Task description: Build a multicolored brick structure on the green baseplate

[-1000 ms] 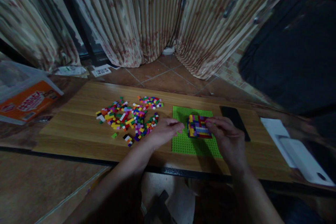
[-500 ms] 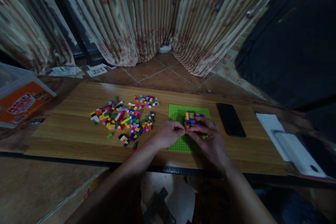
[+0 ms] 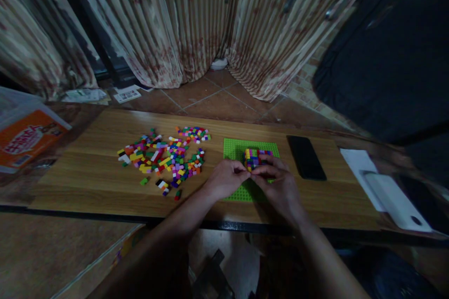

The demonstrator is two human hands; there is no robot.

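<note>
A multicoloured block of stacked toy bricks (image 3: 253, 157) stands on a green studded baseplate (image 3: 242, 143). In front of its near left corner, the fingertips of my two hands meet. My left hand (image 3: 228, 177) is closed in a pinch, thumb and forefinger together. Opposite it, my right hand (image 3: 277, 181) pinches too, its other fingers curled over the near right side of the stack. Whatever lies between the fingertips is too small and dark to make out. My right hand hides part of the stack and of the baseplate.
Many loose toy bricks (image 3: 164, 159) are spread over the wooden table (image 3: 87, 173) left of the baseplate. A black phone (image 3: 306, 158) lies to the right, with a white device (image 3: 396, 201) beyond it. A plastic tub with an orange label (image 3: 31, 140) stands far left.
My fingertips have shifted slightly away from the stack's near left corner, and more of its front shows. My view has moved a little; the other things stay in place.
</note>
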